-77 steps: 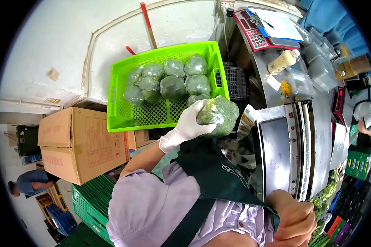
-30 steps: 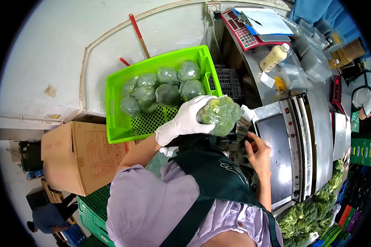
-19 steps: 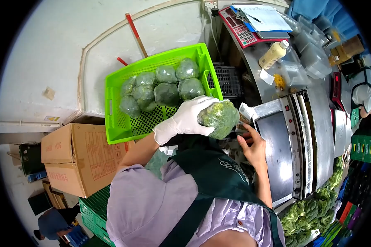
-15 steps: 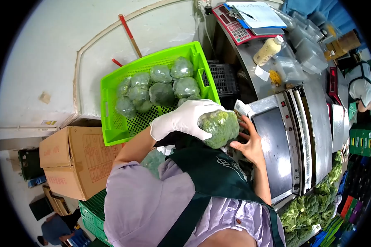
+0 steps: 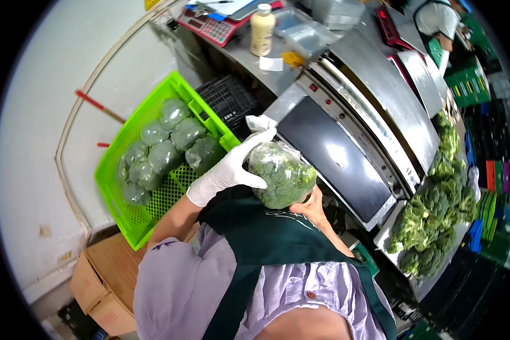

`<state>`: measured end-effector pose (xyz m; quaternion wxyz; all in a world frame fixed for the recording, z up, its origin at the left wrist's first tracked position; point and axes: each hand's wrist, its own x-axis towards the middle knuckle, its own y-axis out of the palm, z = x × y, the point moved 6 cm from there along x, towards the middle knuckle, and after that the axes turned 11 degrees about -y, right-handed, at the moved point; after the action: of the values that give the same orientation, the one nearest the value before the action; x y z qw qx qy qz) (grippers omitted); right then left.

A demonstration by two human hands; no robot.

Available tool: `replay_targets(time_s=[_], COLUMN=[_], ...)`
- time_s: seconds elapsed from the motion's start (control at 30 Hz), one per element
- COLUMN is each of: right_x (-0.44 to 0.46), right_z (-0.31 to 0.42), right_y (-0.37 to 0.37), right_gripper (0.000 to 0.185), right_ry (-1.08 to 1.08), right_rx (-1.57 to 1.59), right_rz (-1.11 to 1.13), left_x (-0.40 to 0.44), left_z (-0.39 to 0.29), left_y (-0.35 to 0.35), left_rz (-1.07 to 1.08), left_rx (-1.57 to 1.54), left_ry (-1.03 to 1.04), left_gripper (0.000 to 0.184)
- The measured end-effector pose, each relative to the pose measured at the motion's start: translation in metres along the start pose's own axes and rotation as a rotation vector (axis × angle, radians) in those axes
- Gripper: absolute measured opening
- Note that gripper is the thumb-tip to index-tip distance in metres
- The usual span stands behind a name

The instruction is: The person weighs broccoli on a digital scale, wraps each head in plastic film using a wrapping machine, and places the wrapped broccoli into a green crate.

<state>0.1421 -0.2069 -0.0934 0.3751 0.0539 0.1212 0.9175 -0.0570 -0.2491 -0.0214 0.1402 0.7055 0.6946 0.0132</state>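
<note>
A head of broccoli in clear film is held in front of the dark green apron. Against its upper left side lies my left hand, in a white glove, thumb and fingers round it. My bare right hand grips the broccoli from the lower right, its fingers partly hidden behind it. To the left, the bright green crate holds several film-wrapped broccoli heads. Right of my hands is a metal wrapping machine with a dark plate.
Unwrapped broccoli is piled at the right. A bottle, a red scale and plastic trays stand on the metal counter. A cardboard box is at the lower left. A co-worker is at the upper right.
The view has swung right, towards the machine and the loose broccoli. My right hand has come from beside the machine onto the wrapped broccoli, which has been turned; my left hand still holds it.
</note>
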Motion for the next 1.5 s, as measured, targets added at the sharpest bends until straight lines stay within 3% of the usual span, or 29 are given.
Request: replay_targets(time_s=[0.07,0.17,0.77,0.97,1.03,1.1,1.17,1.27,1.3,1.37,1.43,1.5], right_x=[-0.003,-0.010,-0.018,-0.012,-0.002,0.010,0.023,0.044,0.050,0.058,0.059,0.058], right_z=[0.010,0.015,0.020,0.025,0.036,0.048,0.041,0.021,0.017,0.022,0.020,0.005], right_y=[-0.005,-0.015,-0.034,-0.033,-0.024,-0.009,0.008,0.034,0.042,0.065,0.080,0.081], right_gripper=[0.093,0.092,0.090,0.088,0.089,0.088,0.088,0.097,0.100,0.099,0.091,0.078], right_ry=[-0.045,-0.046,-0.073,-0.180,-0.221,-0.200,0.065,0.021,0.004,-0.045,0.109,0.153], right_rx=[0.021,0.035,-0.106,-0.367,-0.598,-0.579,-0.465,-0.452,-0.435,-0.477,-0.409,-0.421], right_rz=[-0.054,-0.101,-0.113,-0.073,0.000,0.053,0.126,0.286,0.313,0.424,0.423,0.473], left_x=[0.008,0.017,0.033,0.025,0.016,0.008,-0.006,-0.033,-0.045,-0.070,-0.097,-0.134], left_z=[0.009,0.016,0.026,0.022,0.025,0.037,0.050,0.056,0.053,0.065,0.065,0.085], left_y=[0.014,0.026,0.037,0.036,0.027,0.011,-0.007,-0.027,-0.034,-0.049,-0.071,-0.101], left_rz=[0.061,0.070,0.098,0.035,-0.002,-0.142,-0.344,-0.447,-0.486,-0.591,-0.561,-0.710], left_rx=[-0.212,-0.253,-0.185,-0.230,-0.274,-0.256,-0.252,-0.548,-0.544,-0.928,-0.920,-1.037], left_ry=[-0.120,-0.143,-0.171,-0.116,-0.096,-0.080,-0.049,-0.081,-0.062,-0.103,0.005,-0.021], left_gripper=[0.096,0.096,0.100,0.111,0.114,0.107,0.072,0.054,0.054,0.050,0.049,0.050])
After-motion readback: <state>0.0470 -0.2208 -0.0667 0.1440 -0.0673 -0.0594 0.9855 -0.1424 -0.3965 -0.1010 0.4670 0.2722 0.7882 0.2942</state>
